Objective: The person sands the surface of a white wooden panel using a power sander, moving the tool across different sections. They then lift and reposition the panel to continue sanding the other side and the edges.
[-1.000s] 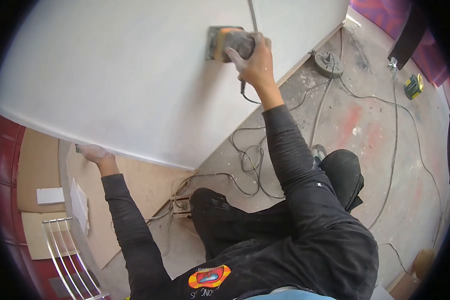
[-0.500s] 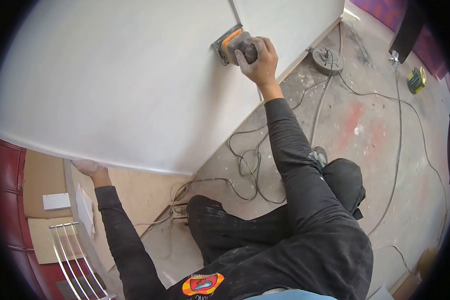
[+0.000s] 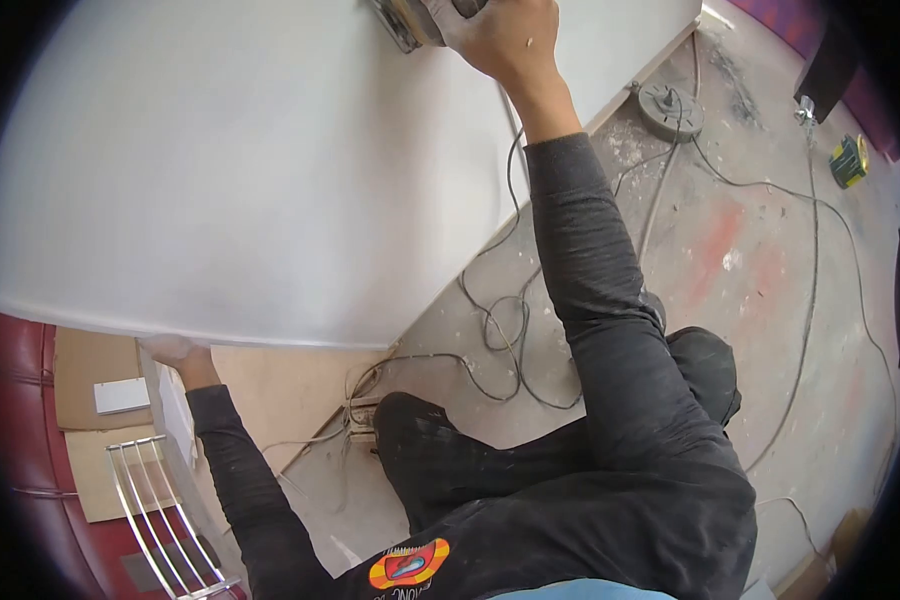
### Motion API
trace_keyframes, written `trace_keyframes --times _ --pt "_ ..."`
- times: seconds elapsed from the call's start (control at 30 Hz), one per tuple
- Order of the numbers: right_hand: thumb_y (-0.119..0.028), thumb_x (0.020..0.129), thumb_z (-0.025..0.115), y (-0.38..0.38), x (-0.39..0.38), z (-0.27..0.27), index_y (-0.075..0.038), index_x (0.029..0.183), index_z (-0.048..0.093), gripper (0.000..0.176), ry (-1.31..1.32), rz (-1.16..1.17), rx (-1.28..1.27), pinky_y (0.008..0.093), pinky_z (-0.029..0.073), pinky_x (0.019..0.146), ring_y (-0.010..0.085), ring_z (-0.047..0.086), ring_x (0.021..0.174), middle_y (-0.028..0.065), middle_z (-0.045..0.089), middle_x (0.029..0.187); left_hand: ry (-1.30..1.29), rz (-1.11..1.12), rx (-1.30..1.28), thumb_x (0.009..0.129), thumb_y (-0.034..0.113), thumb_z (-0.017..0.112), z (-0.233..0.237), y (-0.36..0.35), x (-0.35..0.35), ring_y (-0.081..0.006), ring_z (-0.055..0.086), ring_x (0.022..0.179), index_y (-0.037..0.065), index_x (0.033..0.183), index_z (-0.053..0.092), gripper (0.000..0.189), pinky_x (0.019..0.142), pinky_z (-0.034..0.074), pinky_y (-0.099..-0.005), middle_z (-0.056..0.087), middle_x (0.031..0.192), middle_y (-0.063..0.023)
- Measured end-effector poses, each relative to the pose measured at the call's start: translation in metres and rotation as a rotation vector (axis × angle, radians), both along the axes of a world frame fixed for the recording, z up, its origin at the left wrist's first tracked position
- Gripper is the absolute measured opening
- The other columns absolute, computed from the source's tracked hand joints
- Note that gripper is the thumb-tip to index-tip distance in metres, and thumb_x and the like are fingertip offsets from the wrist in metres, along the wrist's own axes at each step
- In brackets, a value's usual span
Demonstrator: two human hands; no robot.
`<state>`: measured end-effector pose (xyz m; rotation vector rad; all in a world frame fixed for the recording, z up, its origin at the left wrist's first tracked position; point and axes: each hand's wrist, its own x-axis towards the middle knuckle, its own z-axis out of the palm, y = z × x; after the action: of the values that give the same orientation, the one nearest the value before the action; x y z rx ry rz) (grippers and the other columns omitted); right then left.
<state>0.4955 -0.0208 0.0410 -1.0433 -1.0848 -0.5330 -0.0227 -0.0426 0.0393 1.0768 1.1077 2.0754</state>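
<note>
Dust lies grey over the right hand (image 3: 500, 35), which is wrapped tight over the top of a palm sander (image 3: 402, 20) at the upper edge of the view. The fingers are closed round the sander's body. Only the tool's flat rectangular base and a little of its housing show; the rest is cut off. The base sits flat against a large white panel (image 3: 250, 170), a smooth, matte sheet that fills the upper left of the view, with a long, gently curving lower edge. A thin dark power cord (image 3: 511, 160) runs down across the panel beside the black sleeve.

The left hand (image 3: 175, 352), powdery and pale, rests at the panel's lower edge. Its fingers are hidden by that edge, so I cannot tell whether they are curled round it or only pressed against it.

The concrete floor (image 3: 770, 300) below is rough and speckled, with faded red patches. Looped cables (image 3: 500, 330) are tangled on it, near a power strip (image 3: 363, 415). A round, flat grey disc (image 3: 670, 108) lies close to the panel's far corner, and a small yellow-green tape measure (image 3: 850, 160) lies well apart to the right. A tan plywood sheet (image 3: 280, 385) lies under the panel's near edge, and a white wire rack (image 3: 150, 490) with thin curved bars stands at the lower left.
</note>
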Motion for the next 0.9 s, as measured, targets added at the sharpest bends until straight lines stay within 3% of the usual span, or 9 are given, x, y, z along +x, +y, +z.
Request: trace_keyframes --times 0.13,0.23,0.37,0.53,0.6,0.67,0.73,0.8,0.9 --pt "-0.029 0.072 0.086 0.019 0.003 -0.089 -0.013 0.1 0.069 0.037 -0.003 -0.072 -0.042 0.0407 0.056 0.069 0.029 0.066 0.082 0.0064 0.067 0.094 0.366 0.264 -0.145 0.105 0.031 0.045 0.005 -0.008 0.016 -0.0344 0.065 0.114 -0.001 0.138 0.055 0.047 0.095 0.059 -0.046 0.061 0.134 -0.0162" --pt "-0.026 0.073 0.086 0.013 0.002 -0.167 -0.01 0.099 0.065 0.038 -0.006 -0.059 -0.082 0.0417 0.054 0.072 0.0308 0.063 0.087 0.0084 0.065 0.094 0.021 0.012 0.023 0.105 0.033 0.043 -0.002 0.003 -0.011 -0.0344 0.064 0.115 -0.001 0.138 0.055 0.048 0.095 0.059 -0.0465 0.061 0.135 -0.016" --pt "-0.021 0.076 0.086 -0.002 -0.012 -0.257 -0.005 0.101 0.063 0.037 0.106 -0.02 -0.167 0.0414 0.054 0.076 0.0328 0.064 0.09 0.0134 0.065 0.096 0.22 0.104 -0.016 0.105 0.038 0.041 -0.001 0.003 -0.005 -0.0351 0.063 0.117 -0.001 0.138 0.054 0.052 0.096 0.057 -0.0482 0.06 0.135 -0.0158" --pt "-0.022 0.08 0.086 -0.012 -0.057 -0.346 -0.002 0.101 0.062 0.038 0.472 -0.029 -0.324 0.0398 0.053 0.077 0.0316 0.064 0.089 0.0166 0.066 0.096 0.019 -0.053 0.024 0.104 0.04 0.042 0.0 0.006 -0.011 -0.0353 0.058 0.123 0.0 0.141 0.051 0.055 0.1 0.053 -0.0504 0.058 0.134 -0.0182" --pt "-0.024 0.081 0.086 -0.015 -0.085 -0.37 0.0 0.101 0.063 0.039 0.893 0.041 -0.428 0.039 0.052 0.076 0.0297 0.065 0.085 0.0166 0.067 0.093 0.022 -0.062 0.056 0.104 0.038 0.043 -0.002 0.009 -0.015 -0.0346 0.059 0.122 0.0 0.139 0.053 0.053 0.098 0.054 -0.0504 0.059 0.133 -0.0172" --pt "-0.024 0.082 0.086 -0.033 -0.125 -0.377 0.001 0.1 0.064 0.038 0.863 -0.012 -0.485 0.0371 0.052 0.073 0.0239 0.065 0.081 0.014 0.069 0.092 0.04 -0.07 0.079 0.104 0.037 0.043 -0.007 0.019 -0.037 -0.034 0.059 0.121 0.0 0.137 0.054 0.051 0.097 0.054 -0.0504 0.06 0.133 -0.0162" --pt "-0.022 0.085 0.084 -0.046 -0.174 -0.39 0.004 0.101 0.063 0.037 1.077 0.109 -0.492 0.035 0.052 0.072 0.019 0.064 0.079 0.0113 0.069 0.093 0.793 0.224 0.089 0.105 0.036 0.045 -0.016 0.03 -0.069 -0.0306 0.061 0.115 0.001 0.129 0.058 0.044 0.093 0.055 -0.0489 0.062 0.126 -0.0125" --pt "-0.025 0.085 0.083 -0.062 -0.224 -0.388 0.005 0.104 0.063 0.04 1.29 0.246 -0.418 0.0402 0.052 0.08 0.0274 0.066 0.085 0.018 0.069 0.092 0.76 0.325 0.085 0.106 0.039 0.043 -0.007 0.004 -0.018 -0.0317 0.061 0.116 0.001 0.133 0.057 0.049 0.097 0.055 -0.05 0.061 0.129 -0.0146" --pt "-0.02 0.089 0.081 -0.085 -0.302 -0.402 0.01 0.117 0.057 0.048 1.394 0.26 -0.554 0.0326 0.051 0.082 0.0184 0.063 0.093 0.0115 0.067 0.101 0.427 0.329 0.19 0.105 0.037 0.046 -0.004 0.009 -0.014 -0.032 0.061 0.114 0.002 0.133 0.057 0.046 0.097 0.056 -0.0495 0.059 0.131 -0.0163"
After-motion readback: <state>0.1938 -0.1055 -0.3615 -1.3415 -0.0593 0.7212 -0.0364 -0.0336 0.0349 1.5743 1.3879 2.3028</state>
